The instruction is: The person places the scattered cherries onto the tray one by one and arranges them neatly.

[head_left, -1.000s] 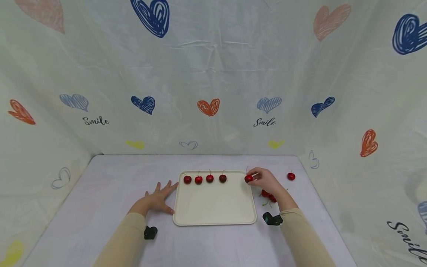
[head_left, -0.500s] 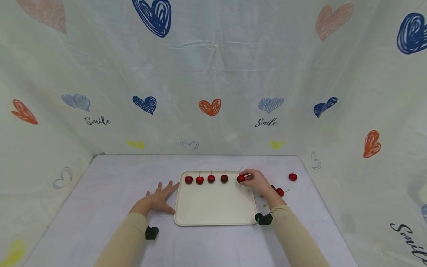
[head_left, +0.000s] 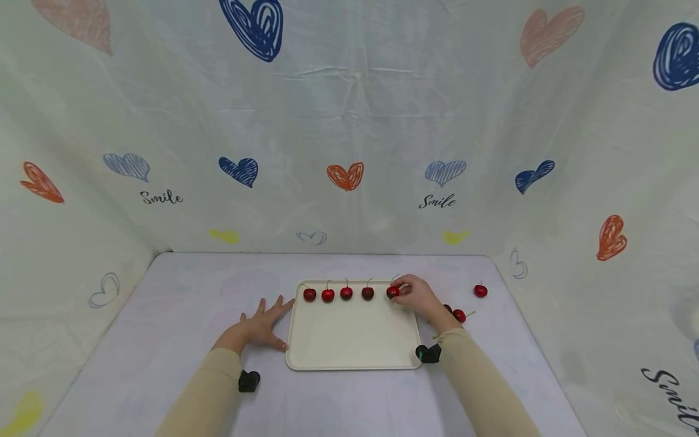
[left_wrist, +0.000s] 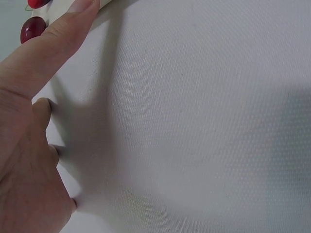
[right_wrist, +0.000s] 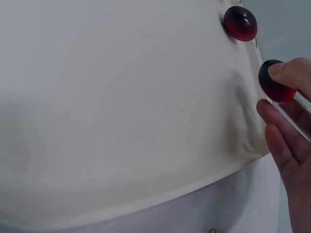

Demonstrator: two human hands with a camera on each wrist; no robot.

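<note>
Red cherries [head_left: 346, 293]: we see four on tray [head_left: 354, 334], three on table [head_left: 327, 400], right hand [head_left: 417, 296] pinching one. Left hand [head_left: 261, 325] wide, touching tray. Cloth [head_left: 349, 103]: three "Smile" words [head_left: 162, 196], one cut off.

From my post I see the left forearm [head_left: 201, 391] and the right forearm [head_left: 480, 379], beige-sleeved, extended from the near side, the left hand [head_left: 261, 326] having its fingers spread apart, the right hand [head_left: 419, 297], slightly farther, making a pinch.

The left hand [left_wrist: 24, 131] rests on white cloth [left_wrist: 194, 121], thumb at a pale tray [left_wrist: 58, 7]. Beyond it show two cherries [left_wrist: 33, 30] (the upper cut by the frame)
</note>
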